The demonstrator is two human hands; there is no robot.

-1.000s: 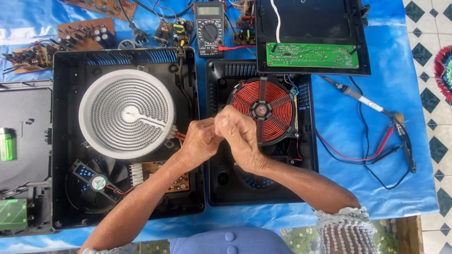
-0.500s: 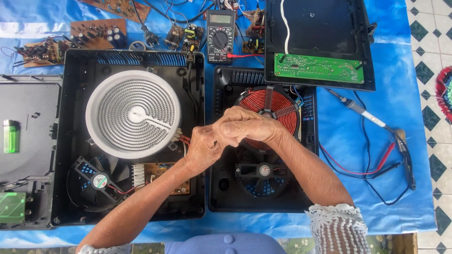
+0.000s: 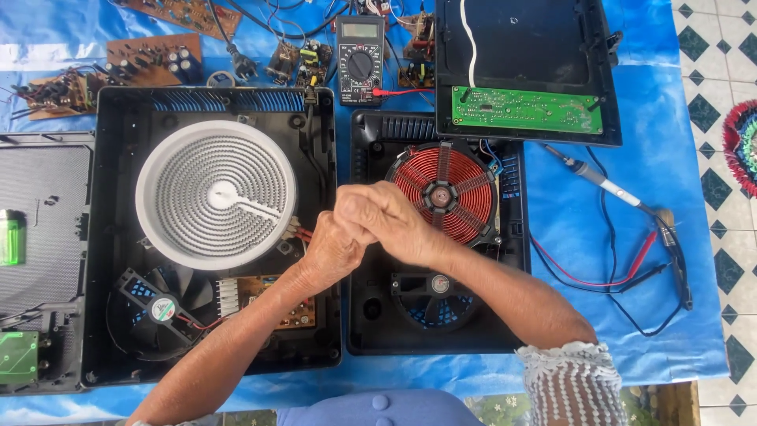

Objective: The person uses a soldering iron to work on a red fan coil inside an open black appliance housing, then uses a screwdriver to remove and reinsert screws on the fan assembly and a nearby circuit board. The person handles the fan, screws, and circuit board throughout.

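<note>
My left hand (image 3: 331, 251) and my right hand (image 3: 386, 222) are pressed together in the middle of the view, the right one folded over the left. I cannot see anything between them. They hover over the gap between two opened black cooker housings. The left housing (image 3: 118, 237) holds a round white ribbed heating element (image 3: 214, 193) and a small fan (image 3: 162, 306). The right housing (image 3: 371, 315) holds a red copper induction coil (image 3: 449, 189) and a fan (image 3: 435, 296) below it.
A blue sheet (image 3: 631, 205) covers the table. At the back lie a digital multimeter (image 3: 360, 59), several loose circuit boards (image 3: 150, 59), and a black lid with a green circuit board (image 3: 527, 109). A soldering iron (image 3: 595, 180) and test leads (image 3: 631, 276) lie at right. A green lighter (image 3: 11, 237) rests far left.
The view has shifted a little. My clasped hands have stayed together over the gap between the housings, with the right hand turning further over the left.
</note>
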